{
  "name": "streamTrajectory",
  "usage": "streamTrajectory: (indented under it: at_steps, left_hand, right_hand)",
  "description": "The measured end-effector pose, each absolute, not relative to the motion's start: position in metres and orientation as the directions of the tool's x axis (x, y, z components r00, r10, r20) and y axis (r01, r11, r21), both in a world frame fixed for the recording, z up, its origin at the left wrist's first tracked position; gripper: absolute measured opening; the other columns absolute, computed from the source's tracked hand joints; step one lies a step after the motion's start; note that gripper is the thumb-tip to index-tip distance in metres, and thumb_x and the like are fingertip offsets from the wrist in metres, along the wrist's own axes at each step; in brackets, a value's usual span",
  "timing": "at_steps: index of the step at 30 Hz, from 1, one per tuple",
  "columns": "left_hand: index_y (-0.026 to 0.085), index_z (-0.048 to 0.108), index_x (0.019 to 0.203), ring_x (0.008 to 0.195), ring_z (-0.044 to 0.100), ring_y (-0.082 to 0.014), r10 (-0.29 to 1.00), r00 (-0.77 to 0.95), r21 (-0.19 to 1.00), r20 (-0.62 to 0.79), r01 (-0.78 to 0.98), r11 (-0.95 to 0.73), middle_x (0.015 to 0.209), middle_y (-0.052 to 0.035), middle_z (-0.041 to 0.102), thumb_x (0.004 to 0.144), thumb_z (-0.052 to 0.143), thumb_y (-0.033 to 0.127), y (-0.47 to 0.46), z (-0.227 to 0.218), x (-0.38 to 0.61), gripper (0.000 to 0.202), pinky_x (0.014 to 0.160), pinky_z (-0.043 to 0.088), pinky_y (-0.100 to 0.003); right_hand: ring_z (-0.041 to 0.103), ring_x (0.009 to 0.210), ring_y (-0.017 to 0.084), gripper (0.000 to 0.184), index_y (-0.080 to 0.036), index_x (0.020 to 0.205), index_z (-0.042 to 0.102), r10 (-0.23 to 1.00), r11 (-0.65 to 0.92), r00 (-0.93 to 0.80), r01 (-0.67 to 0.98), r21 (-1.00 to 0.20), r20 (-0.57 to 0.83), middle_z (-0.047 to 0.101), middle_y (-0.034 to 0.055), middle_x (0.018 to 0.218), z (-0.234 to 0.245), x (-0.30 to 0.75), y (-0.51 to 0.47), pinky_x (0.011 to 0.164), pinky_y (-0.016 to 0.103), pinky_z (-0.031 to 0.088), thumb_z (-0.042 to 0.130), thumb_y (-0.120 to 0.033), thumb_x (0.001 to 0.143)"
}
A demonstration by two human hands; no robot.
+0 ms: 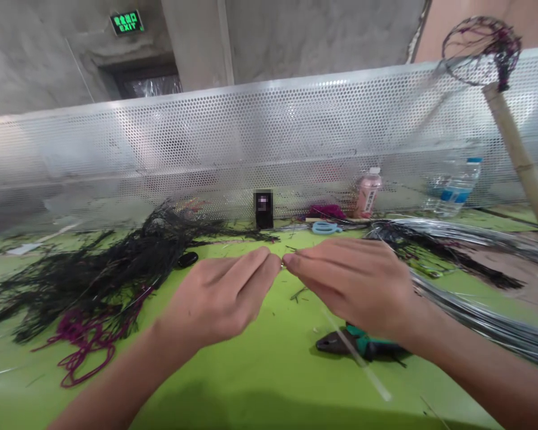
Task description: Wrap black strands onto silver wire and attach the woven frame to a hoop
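Observation:
Above the green tabletop (269, 358), my left hand (226, 292) and my right hand (354, 280) meet almost fingertip to fingertip. Both are closed in a pinch. Only a tiny pale glint shows between the fingertips, so what they hold cannot be made out. Pliers (341, 343) with green and black handles lie under my right wrist, partly hidden by it. A blurred pale strip (367, 373) crosses the pliers' jaws. To the left of my left hand lies a small round black object (188, 259).
Black stringy fibres (116, 263) and purple cord (89, 346) spread at left. Coiled silver wire (484, 316) curves along the right. Behind stand a black device (263, 209), a pink bottle (368, 194), blue-handled scissors (325, 227), a water bottle (459, 188) and a perforated metal panel (233, 137). A bamboo pole (517, 149) leans at right.

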State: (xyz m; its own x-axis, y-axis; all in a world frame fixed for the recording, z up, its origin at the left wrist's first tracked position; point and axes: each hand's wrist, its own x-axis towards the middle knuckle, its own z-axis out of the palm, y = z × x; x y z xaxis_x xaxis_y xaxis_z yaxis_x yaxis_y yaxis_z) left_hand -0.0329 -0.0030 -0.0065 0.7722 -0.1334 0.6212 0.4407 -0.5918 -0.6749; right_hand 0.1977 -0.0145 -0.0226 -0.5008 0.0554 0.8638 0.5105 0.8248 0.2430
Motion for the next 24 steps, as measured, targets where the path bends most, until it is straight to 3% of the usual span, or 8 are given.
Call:
streamTrajectory:
  at_steps: [3,5,10,13,17,20,22,24]
  left_hand:
    - [-0.002,0.068,0.102,0.068,0.075,-0.0197,-0.204,0.758,-0.699,0.620,0.415,-0.583,0.091,-0.0157,0.077,0.098,0.055,0.002,-0.002,-0.006,-0.036,0.014,0.055,0.061,-0.033]
    - [-0.004,0.068,0.103,0.068,0.075,-0.0220,-0.219,0.772,-0.719,0.596,0.393,-0.573,0.091,-0.0188,0.077,0.100,0.052,0.004,-0.004,-0.005,-0.037,0.018,0.051,0.060,-0.033]
    - [-0.009,0.067,0.107,0.069,0.077,-0.0279,-0.219,0.808,-0.749,0.546,0.355,-0.559,0.093,-0.0247,0.077,0.099,0.050,0.006,-0.009,-0.003,-0.036,0.024,0.046,0.059,-0.035]
    - [-0.008,0.067,0.109,0.071,0.079,-0.0280,-0.198,0.832,-0.756,0.518,0.337,-0.562,0.095,-0.0245,0.078,0.100,0.048,0.006,-0.013,-0.002,-0.037,0.025,0.049,0.061,-0.035]
    - [-0.006,0.066,0.109,0.075,0.079,-0.0261,-0.187,0.832,-0.752,0.522,0.345,-0.562,0.095,-0.0212,0.079,0.101,0.046,0.006,-0.017,0.000,-0.036,0.024,0.059,0.065,-0.035]
    - [-0.003,0.065,0.107,0.071,0.078,-0.0224,-0.154,0.824,-0.722,0.545,0.368,-0.586,0.092,-0.0164,0.079,0.101,0.045,0.004,-0.020,0.001,-0.034,0.022,0.059,0.063,-0.034]
    - [0.001,0.065,0.104,0.063,0.074,-0.0193,-0.078,0.820,-0.664,0.567,0.399,-0.633,0.088,-0.0114,0.078,0.099,0.046,0.002,-0.022,0.001,-0.031,0.020,0.049,0.057,-0.034]
    - [0.007,0.065,0.097,0.054,0.068,-0.0166,0.027,0.808,-0.588,0.588,0.450,-0.673,0.082,-0.0059,0.075,0.099,0.044,0.001,-0.024,0.002,-0.029,0.022,0.041,0.048,-0.035]
  right_hand:
    - [0.067,0.070,0.012,0.016,-0.017,0.104,0.074,0.487,0.869,-0.439,0.334,-0.366,0.755,0.076,0.0021,0.087,-0.014,0.202,-0.011,0.059,0.023,0.053,0.059,-0.014,0.099]
    - [0.063,0.070,0.013,0.020,-0.018,0.103,0.074,0.641,0.750,-0.476,0.223,-0.622,0.602,0.072,0.0033,0.085,-0.008,0.205,-0.011,0.055,0.023,0.047,0.056,-0.026,0.102]
    - [0.036,0.055,0.008,0.023,-0.016,0.090,0.072,0.703,0.566,-0.593,0.134,-0.813,0.392,0.051,-0.0034,0.068,-0.003,0.205,-0.013,0.047,0.024,0.027,0.068,-0.039,0.097]
    - [0.034,0.057,0.008,0.023,-0.017,0.088,0.071,0.717,0.483,-0.613,0.094,-0.871,0.332,0.047,-0.0051,0.066,-0.004,0.204,-0.013,0.048,0.024,0.026,0.076,-0.039,0.092]
    - [0.034,0.056,0.008,0.023,-0.018,0.082,0.070,0.734,0.451,-0.596,0.070,-0.890,0.325,0.047,-0.0056,0.064,-0.005,0.203,-0.013,0.048,0.024,0.026,0.080,-0.038,0.088]
    - [0.043,0.056,0.008,0.019,-0.018,0.081,0.071,0.726,0.561,-0.561,0.149,-0.815,0.397,0.056,-0.0045,0.066,-0.005,0.202,-0.016,0.049,0.023,0.034,0.077,-0.032,0.092]
    - [0.050,0.056,0.008,0.017,-0.018,0.080,0.071,0.648,0.745,-0.520,0.279,-0.606,0.556,0.061,-0.0041,0.066,-0.007,0.201,-0.019,0.050,0.023,0.039,0.073,-0.025,0.095]
    - [0.051,0.053,0.009,0.022,-0.017,0.075,0.068,0.408,0.872,-0.522,0.466,-0.150,0.749,0.062,-0.0033,0.062,-0.011,0.201,-0.021,0.048,0.026,0.037,0.067,-0.017,0.097]
